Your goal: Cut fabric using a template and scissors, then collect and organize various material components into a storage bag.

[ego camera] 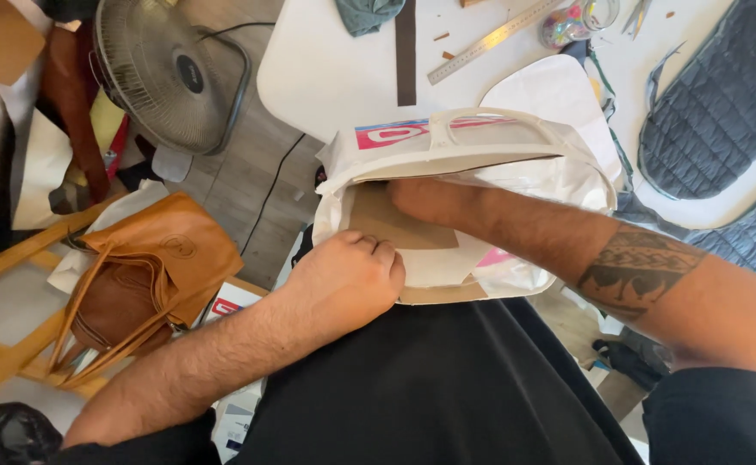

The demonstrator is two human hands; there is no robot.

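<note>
The left hand (348, 280) grips the near rim of the white bag (516, 176), holding it open, while the right hand (417, 198) is already deep inside, its fingers hidden beside the cardboard liner (387, 222).

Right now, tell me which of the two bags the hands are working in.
The white bag on the lap: the right hand reaches inside, the left hand grips its edge. The tan leather bag lies untouched.

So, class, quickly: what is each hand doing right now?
Left hand: closed on the near edge of the white bag.
Right hand: reaches inside the bag; its grip cannot be told.
</note>
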